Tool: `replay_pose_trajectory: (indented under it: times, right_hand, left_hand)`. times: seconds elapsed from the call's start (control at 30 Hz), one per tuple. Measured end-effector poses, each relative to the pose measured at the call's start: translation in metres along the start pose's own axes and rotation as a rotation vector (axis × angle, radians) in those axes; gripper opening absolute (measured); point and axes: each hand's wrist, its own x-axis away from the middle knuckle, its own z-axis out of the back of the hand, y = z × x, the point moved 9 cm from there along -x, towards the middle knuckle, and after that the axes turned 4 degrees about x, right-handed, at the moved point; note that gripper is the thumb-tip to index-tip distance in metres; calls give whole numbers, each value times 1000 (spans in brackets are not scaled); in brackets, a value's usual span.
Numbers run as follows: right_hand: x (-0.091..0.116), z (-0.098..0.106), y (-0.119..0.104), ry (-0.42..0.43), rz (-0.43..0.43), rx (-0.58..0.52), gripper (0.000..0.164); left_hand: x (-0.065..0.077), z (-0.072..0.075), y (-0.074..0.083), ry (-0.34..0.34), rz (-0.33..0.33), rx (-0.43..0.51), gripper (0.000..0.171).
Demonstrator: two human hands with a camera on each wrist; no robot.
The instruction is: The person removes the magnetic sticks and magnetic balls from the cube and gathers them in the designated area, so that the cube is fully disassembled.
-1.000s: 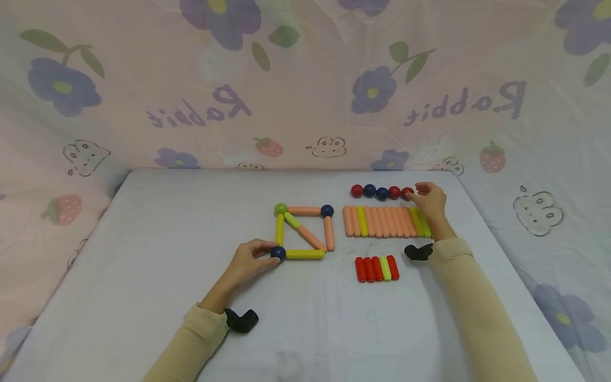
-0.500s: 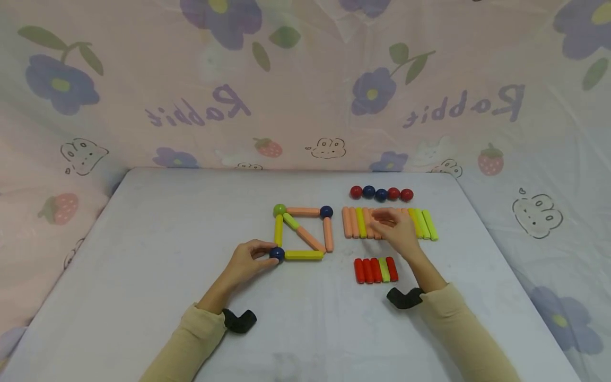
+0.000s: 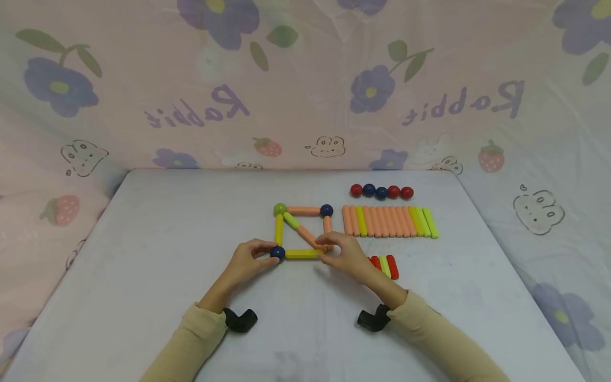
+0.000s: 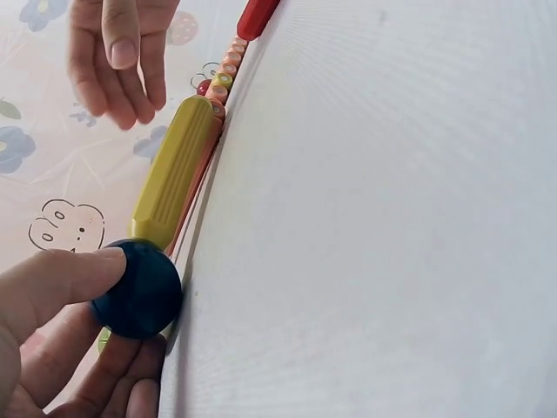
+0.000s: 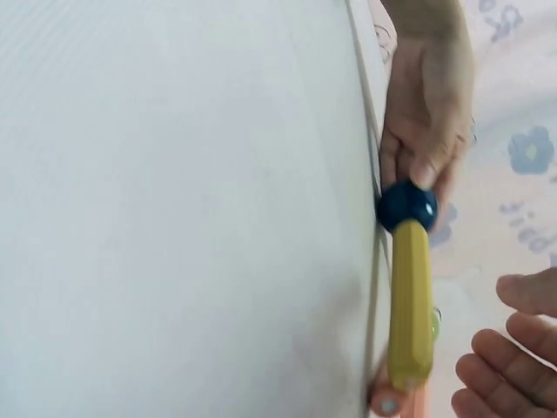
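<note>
My left hand [image 3: 245, 261] pinches a dark blue ball [image 4: 137, 292] at the near left corner of a square of sticks and balls. A yellow stick [image 3: 302, 254] runs rightward from that ball, and another yellow stick [image 3: 279, 229] leads back to a green ball [image 3: 280, 209]. From the green ball, a peach stick [image 3: 304, 211] reaches a second blue ball [image 3: 326, 210], while a green-and-peach diagonal [image 3: 303, 230] crosses the square. My right hand [image 3: 350, 257] hovers around the near right corner, fingers relaxed and nothing between them; in the right wrist view it is beside the yellow stick's free end.
Behind, on the right, lies a row of red and blue balls [image 3: 381, 193]. Nearer is a long row of peach, yellow and green sticks [image 3: 382, 222]. Short red and green sticks [image 3: 392, 267] are partly covered by the right hand. A printed cloth [image 3: 305, 106] hangs behind the white table [image 3: 143, 239].
My right hand has moved from the end of the ball row leftward and nearer, over the long sticks, to the square's near right corner. My left hand has stayed on the blue ball.
</note>
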Motion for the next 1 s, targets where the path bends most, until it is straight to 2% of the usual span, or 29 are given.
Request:
replay_pose_trajectory:
  times: [0.23, 0.5, 1.0]
  right_hand:
    - [-19, -38, -17, -168, 61, 98, 30]
    - [-34, -63, -20, -298, 31, 180, 30]
    - [-36, -68, -22, -308, 58, 184, 28]
  left_hand:
    - [0, 1, 2, 0, -5, 6, 37]
    - [1, 2, 7, -19, -40, 23, 38]
    - [1, 1, 7, -24, -55, 24, 39]
